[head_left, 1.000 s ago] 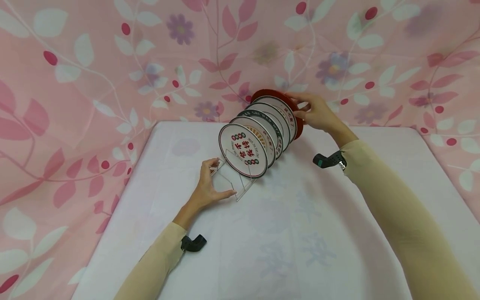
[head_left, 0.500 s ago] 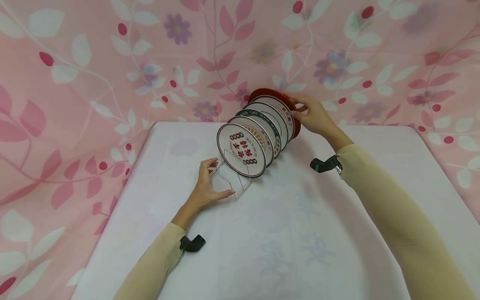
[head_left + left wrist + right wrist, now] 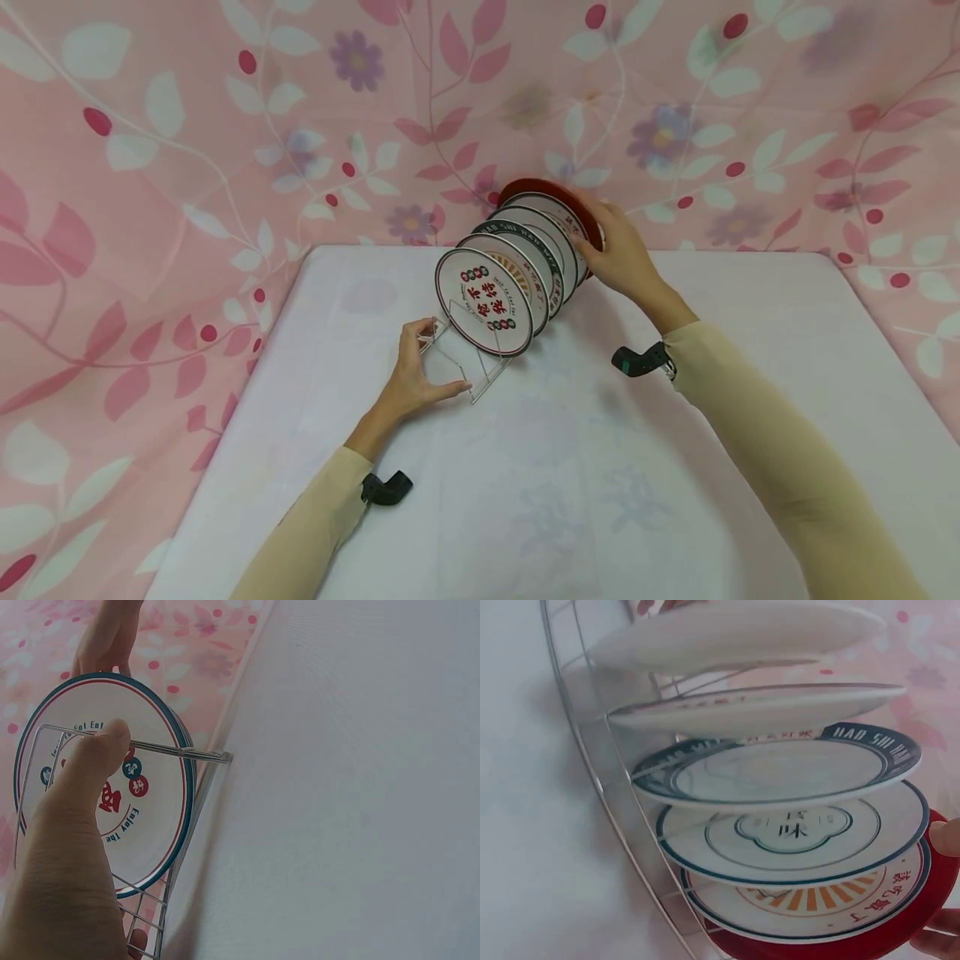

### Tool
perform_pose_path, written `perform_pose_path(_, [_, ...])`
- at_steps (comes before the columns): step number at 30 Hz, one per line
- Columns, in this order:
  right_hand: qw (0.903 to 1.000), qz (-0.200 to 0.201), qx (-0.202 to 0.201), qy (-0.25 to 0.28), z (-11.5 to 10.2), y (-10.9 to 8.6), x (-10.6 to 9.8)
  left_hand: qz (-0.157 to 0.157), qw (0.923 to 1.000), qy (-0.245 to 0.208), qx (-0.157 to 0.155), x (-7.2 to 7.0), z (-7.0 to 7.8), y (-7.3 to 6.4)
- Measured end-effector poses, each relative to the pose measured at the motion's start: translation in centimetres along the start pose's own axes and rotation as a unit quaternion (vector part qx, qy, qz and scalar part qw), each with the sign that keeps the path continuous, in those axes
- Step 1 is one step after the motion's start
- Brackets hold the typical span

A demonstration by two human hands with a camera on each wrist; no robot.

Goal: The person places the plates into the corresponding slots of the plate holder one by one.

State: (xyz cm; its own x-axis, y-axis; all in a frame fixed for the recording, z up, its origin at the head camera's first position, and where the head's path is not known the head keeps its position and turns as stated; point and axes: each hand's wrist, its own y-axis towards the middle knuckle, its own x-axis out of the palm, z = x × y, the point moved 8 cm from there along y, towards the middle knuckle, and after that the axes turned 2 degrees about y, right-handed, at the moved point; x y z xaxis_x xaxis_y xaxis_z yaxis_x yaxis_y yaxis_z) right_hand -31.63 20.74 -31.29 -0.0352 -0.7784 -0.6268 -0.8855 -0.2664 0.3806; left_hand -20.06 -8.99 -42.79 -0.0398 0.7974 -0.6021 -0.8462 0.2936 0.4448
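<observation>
Several round plates lean upright, one behind another, in a silver wire dish rack [image 3: 491, 379] on the table. The nearest plate [image 3: 483, 304] is white with red characters and a dark rim. A red plate [image 3: 536, 183] stands at the far end. My left hand [image 3: 408, 379] grips the rack's near end between thumb and fingers; in the left wrist view its thumb [image 3: 115, 733] lies on a wire bar. My right hand [image 3: 626, 258] holds the red plate's right rim, the thumb [image 3: 946, 836] in front, other fingers behind it.
A white cloth covers the table [image 3: 540, 500]. Pink floral fabric [image 3: 480, 100] hangs directly behind the rack and along the left side. Gaps separate the plates in the right wrist view, where a green-rimmed plate [image 3: 780, 859] shows.
My right hand has moved slightly down along the red plate's right rim, its wrist lower and further left. The left hand, rack and other plates stay nearly still.
</observation>
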Motion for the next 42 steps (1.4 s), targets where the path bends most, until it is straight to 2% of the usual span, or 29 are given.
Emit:
perform_pose_path(5, [0.9976, 0.061, -0.009, 0.032, -0.2, -2.1, -0.2, 0.0, 1.0, 0.001, -0.003, 0.2, 0.0, 0.0])
perform_pose_path(9, [0.9929, 0.104, -0.022, 0.055, -1.6, -4.7, 0.4, 0.0, 1.0, 0.003, 0.001, 0.1, 0.1, -0.1])
perform_pose_path(17, [0.9845, 0.135, -0.077, 0.083, -5.5, -8.8, 3.1, 0.004, 0.9999, -0.001, 0.01, 0.0, 0.0, 0.2])
perform_pose_path(24, [0.9689, 0.175, -0.144, 0.1, -8.5, -10.8, 4.7, 0.006, 0.9999, -0.004, 0.013, 0.0, 0.1, 0.1])
perform_pose_path(28, [0.965, 0.161, -0.181, 0.101, -10.0, -11.6, 6.1, 0.006, 0.9999, -0.003, 0.012, 0.0, 0.0, 0.0])
perform_pose_path(31, [0.9669, 0.133, -0.196, 0.096, -10.7, -12.0, 7.4, 0.006, 0.9999, -0.002, 0.01, 0.0, 0.1, 0.1])
perform_pose_path(38, [0.9759, 0.057, -0.194, 0.081, -10.8, -12.6, 10.2, 0.002, 0.9999, -0.004, 0.01, -0.3, 0.5, 0.0])
perform_pose_path(42, [0.98, 0.032, -0.184, 0.067, -10.8, -13.0, 11.6, 0.012, 0.9998, -0.014, 0.012, -0.7, 0.5, -0.3])
